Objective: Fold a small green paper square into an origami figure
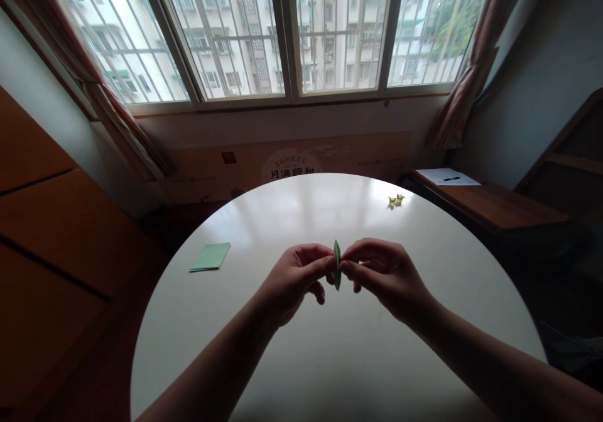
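Above the middle of the white table, a small green folded paper point(337, 265) is held up, seen nearly edge-on with pointed ends at top and bottom. My left hand point(301, 277) pinches its left side between thumb and fingers. From the right, my right hand point(381, 274) grips it with thumb and index finger. The paper's broad faces are mostly out of sight. Further left lies a small stack of light green paper squares point(210, 257). Small yellow folded pieces point(396, 201) sit near the table's far right edge.
The round white table point(292, 359) has a curved edge around my arms. Beyond its right side stands a brown wooden surface point(513, 205) with a white sheet point(443, 176) and a pen point(451, 178). Curtains and a barred window are behind; an orange-brown cabinet point(47, 240) stands left.
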A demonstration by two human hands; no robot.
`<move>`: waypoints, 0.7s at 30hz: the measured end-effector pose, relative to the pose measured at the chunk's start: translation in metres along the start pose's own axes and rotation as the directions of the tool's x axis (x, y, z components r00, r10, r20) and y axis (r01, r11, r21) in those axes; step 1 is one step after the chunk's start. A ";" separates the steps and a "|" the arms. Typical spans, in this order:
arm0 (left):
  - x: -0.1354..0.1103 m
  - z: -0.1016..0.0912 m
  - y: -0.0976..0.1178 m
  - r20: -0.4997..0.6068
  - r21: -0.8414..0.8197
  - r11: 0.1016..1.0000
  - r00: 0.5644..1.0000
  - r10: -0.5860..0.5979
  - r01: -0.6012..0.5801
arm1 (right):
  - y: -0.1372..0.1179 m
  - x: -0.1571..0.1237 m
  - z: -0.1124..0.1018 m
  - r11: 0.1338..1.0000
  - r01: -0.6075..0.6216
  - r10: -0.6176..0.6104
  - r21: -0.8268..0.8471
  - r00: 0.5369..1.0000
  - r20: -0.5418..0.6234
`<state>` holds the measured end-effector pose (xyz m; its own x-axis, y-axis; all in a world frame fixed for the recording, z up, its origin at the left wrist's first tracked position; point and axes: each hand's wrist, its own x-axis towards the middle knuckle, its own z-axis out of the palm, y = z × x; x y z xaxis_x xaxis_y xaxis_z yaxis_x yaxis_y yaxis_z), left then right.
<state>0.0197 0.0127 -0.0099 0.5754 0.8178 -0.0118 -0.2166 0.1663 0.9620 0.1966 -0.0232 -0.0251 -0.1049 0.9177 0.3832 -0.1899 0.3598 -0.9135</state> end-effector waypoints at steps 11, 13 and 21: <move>-0.002 0.004 0.001 -0.054 0.113 0.987 0.991 0.121 -0.114 | 0.001 0.001 0.000 1.000 -0.030 0.030 0.002 1.000 -0.003; -0.002 0.002 0.001 -0.036 0.096 0.990 0.994 0.105 -0.101 | 0.002 0.001 0.000 0.999 -0.040 0.040 0.019 0.999 0.015; -0.003 0.003 0.002 -0.062 0.155 0.981 0.990 0.129 -0.119 | 0.007 0.002 -0.002 0.997 -0.055 0.052 0.063 0.997 0.049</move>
<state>0.0200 0.0093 -0.0076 0.4930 0.8647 0.0959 -0.1580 -0.0195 0.9872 0.1974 -0.0183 -0.0314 -0.1628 0.9257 0.3415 -0.2448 0.2974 -0.9229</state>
